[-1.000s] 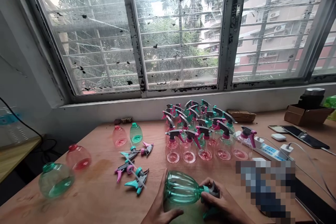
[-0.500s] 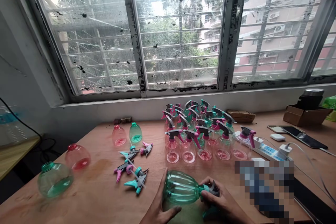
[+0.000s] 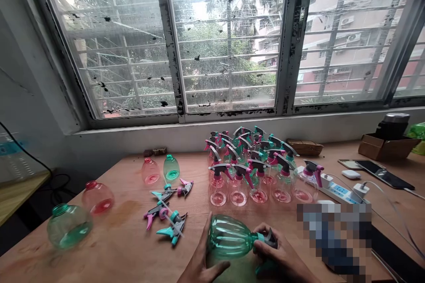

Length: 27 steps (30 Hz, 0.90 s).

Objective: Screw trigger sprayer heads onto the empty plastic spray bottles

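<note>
A clear green spray bottle point(image 3: 230, 236) lies sideways between my two hands at the front of the table. My left hand point(image 3: 204, 258) cups its broad base, thumb below and fingers behind. At the neck, my right hand point(image 3: 277, 252) is closed around the teal-and-grey spray head point(image 3: 271, 239), which is on the bottle's mouth; part of it is hidden by the fingers. Left of my hands lie several loose spray heads point(image 3: 174, 227) in teal, pink and grey. Beyond them stand open bottles, among them a green bottle point(image 3: 69, 227) and a pink bottle point(image 3: 98, 197).
Behind my hands, several pink and green bottles with spray heads point(image 3: 262, 177) stand in close rows. To the right are a power strip point(image 3: 341, 192) with cables, a phone point(image 3: 385, 173), a white earbud case point(image 3: 351, 174) and a cardboard box point(image 3: 387, 145).
</note>
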{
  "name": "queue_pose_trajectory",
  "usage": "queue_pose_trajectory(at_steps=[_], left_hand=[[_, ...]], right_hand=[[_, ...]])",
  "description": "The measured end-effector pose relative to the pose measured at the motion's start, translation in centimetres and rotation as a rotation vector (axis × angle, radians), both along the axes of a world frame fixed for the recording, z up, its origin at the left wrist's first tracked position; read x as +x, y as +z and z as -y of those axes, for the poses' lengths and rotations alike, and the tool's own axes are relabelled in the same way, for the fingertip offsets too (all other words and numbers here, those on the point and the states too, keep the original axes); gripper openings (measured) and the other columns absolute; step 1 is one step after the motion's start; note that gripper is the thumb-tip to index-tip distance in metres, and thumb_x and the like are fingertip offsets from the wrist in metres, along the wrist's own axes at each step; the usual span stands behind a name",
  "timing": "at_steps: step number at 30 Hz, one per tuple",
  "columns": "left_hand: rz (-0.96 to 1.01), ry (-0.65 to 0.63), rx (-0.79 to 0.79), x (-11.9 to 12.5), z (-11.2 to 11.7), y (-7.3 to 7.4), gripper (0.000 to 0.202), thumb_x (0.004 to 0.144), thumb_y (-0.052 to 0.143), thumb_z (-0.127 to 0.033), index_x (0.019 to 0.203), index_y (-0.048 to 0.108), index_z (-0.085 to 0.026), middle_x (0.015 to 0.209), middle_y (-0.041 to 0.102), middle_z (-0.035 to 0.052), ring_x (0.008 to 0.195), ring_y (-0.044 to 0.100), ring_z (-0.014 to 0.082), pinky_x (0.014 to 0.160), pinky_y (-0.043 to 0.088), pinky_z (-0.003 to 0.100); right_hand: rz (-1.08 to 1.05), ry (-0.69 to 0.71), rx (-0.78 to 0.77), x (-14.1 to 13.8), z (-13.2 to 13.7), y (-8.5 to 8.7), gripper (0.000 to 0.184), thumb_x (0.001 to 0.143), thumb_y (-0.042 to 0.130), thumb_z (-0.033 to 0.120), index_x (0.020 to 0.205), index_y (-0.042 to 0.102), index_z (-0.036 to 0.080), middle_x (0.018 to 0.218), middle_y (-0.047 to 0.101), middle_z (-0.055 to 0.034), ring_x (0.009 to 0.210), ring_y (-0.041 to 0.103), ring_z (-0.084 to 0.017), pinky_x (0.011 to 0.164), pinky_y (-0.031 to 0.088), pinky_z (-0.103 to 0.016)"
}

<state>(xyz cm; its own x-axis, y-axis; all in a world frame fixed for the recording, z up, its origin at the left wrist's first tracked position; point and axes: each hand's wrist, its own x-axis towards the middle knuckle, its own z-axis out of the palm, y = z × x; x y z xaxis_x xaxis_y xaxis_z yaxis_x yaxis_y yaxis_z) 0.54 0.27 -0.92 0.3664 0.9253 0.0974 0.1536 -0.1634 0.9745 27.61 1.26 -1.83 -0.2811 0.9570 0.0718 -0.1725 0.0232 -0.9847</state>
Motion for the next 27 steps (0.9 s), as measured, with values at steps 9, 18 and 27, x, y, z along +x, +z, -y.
queue_pose_trajectory(at_steps=[9, 18, 27], left_hand=[[0.11, -0.062, -0.077, 0.2, -0.21, 0.1, 0.115, 0.076, 0.081, -0.054, 0.163, 0.011, -0.026, 0.169, 0.027, 0.0119, 0.155, 0.024, 0.0382, 0.129, 0.014, 0.053], [0.093, -0.066, -0.1, 0.18, 0.4, 0.77, 0.118, 0.08, 0.08, -0.049, 0.162, -0.002, -0.028, 0.17, 0.025, 0.0097, 0.156, 0.023, 0.0331, 0.13, 0.012, 0.05], [-0.01, -0.049, 0.021, -0.08, 0.13, 0.29, 0.109, 0.084, 0.075, -0.052, 0.162, 0.002, -0.029, 0.172, 0.014, 0.0061, 0.158, 0.016, 0.0346, 0.13, 0.009, 0.053]], right_hand=[[-0.023, -0.003, 0.013, 0.05, -0.07, -0.23, 0.046, 0.078, 0.082, 0.056, 0.093, 0.063, 0.017, 0.071, 0.07, -0.0012, 0.06, 0.061, -0.016, 0.058, 0.044, -0.026], [0.013, 0.018, 0.02, 0.07, -0.04, -0.16, 0.044, 0.079, 0.081, 0.056, 0.093, 0.064, 0.018, 0.072, 0.07, -0.0011, 0.061, 0.061, -0.016, 0.058, 0.044, -0.026], [-0.034, -0.005, 0.009, 0.07, -0.08, -0.44, 0.044, 0.078, 0.082, 0.055, 0.094, 0.064, 0.017, 0.071, 0.071, -0.0015, 0.06, 0.062, -0.016, 0.057, 0.046, -0.026]])
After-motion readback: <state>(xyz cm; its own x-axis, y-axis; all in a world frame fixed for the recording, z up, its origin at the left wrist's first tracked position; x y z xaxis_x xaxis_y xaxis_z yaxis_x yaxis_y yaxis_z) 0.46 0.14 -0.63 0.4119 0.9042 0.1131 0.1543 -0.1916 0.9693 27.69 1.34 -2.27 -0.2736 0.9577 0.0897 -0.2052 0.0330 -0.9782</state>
